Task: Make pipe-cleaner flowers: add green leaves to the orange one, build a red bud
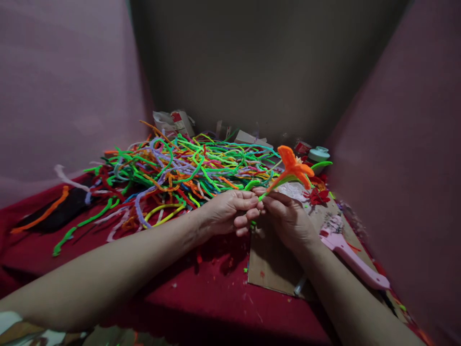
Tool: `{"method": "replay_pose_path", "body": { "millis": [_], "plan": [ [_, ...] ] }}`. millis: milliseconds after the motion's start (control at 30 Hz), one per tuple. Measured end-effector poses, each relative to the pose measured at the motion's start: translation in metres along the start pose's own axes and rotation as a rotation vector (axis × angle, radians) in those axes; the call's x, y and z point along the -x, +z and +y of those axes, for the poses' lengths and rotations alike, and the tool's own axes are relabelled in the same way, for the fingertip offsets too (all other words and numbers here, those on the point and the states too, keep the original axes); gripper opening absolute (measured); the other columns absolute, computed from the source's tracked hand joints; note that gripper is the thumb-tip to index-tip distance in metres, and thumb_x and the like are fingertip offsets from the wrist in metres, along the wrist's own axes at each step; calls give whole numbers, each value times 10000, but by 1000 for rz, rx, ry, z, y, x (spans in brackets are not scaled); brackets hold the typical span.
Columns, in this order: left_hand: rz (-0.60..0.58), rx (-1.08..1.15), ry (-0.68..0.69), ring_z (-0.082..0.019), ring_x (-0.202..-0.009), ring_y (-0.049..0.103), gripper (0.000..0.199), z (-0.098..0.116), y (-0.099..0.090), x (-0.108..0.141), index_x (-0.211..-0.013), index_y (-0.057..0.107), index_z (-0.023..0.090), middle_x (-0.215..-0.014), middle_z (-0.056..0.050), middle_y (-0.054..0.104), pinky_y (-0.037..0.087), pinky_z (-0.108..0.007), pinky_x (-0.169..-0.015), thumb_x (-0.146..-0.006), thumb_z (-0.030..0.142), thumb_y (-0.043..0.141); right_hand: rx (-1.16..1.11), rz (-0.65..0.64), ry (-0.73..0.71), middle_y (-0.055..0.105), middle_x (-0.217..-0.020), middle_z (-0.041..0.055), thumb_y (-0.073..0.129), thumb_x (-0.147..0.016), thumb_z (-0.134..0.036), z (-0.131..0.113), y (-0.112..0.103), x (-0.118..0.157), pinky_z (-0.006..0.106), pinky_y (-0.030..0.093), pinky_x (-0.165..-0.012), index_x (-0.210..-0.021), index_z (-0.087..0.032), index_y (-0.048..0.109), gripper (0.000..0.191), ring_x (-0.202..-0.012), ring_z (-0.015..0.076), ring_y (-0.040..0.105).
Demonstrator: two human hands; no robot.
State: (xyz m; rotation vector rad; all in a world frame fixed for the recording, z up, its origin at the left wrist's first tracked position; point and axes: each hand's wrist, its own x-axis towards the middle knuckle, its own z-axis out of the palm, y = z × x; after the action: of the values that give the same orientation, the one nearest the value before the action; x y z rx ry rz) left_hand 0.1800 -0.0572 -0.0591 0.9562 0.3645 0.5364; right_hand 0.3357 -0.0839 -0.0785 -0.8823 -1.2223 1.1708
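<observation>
An orange pipe-cleaner flower (293, 167) with open petals and a pale centre tilts up to the right in front of me. My right hand (288, 216) is closed in a pinch around its green lower end. Coming in from the left, my left hand (234, 209) has thumb and forefinger pressed together at the same green stem end. Both hands meet there, and the fingers hide the very tip of the stem. Just behind my left fingers lies a heap of colourful pipe cleaners (201, 163).
A cardboard sheet (268, 262) lies on the red cloth (201, 298), under my right hand. On the right are a pink glue gun (356, 262), a red pipe-cleaner flower (317, 196) and a light-blue jar (319, 154). Small boxes (183, 123) stand at the back, between pinkish side walls.
</observation>
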Motion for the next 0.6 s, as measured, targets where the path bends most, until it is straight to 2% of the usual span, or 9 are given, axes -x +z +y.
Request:
{"method": "replay_pose_path", "body": {
  "millis": [67,133,233,400,467,600],
  "plan": [
    [38,-74,26,-19,-276,327,155,0,4,0,-786,579,102,-509,69,480,394,-179,-320,-847,229,514,-16,18,-17,695,-830,23,646,-726,-268,0,0,0,336,422,-812,-831,-220,732,144,-835,189,599],
    [132,-214,80,-23,-299,395,180,0,9,1,-740,562,106,-528,53,510,378,-167,-350,-846,243,514,-18,45,-9,691,-813,19,644,-720,-252,-2,1,0,317,419,-765,-815,-212,733,136,-822,183,588],
    [295,-505,172,-35,-376,473,195,0,15,2,-709,539,118,-572,37,535,354,-159,-398,-839,262,518,50,86,-3,676,-762,6,623,-730,-235,-7,3,2,289,403,-691,-813,-207,735,143,-765,164,562],
    [491,-972,376,-70,-557,496,128,-4,17,4,-714,550,136,-637,26,535,392,-183,-526,-811,219,539,212,159,3,616,-615,-22,637,-705,-227,-18,9,6,274,395,-659,-730,-204,742,110,-661,140,519],
    [524,-1023,416,-66,-540,485,144,-6,17,5,-705,539,143,-617,35,514,389,-182,-526,-827,214,513,236,184,5,632,-652,-13,652,-687,-253,-19,10,7,279,399,-657,-714,-202,742,107,-676,149,528],
    [512,-903,375,-52,-437,464,134,-8,19,5,-725,526,151,-569,53,485,371,-172,-451,-840,196,473,290,182,-2,676,-778,25,664,-675,-318,-19,10,8,303,410,-676,-707,-191,741,153,-717,176,555]
  ]
}}
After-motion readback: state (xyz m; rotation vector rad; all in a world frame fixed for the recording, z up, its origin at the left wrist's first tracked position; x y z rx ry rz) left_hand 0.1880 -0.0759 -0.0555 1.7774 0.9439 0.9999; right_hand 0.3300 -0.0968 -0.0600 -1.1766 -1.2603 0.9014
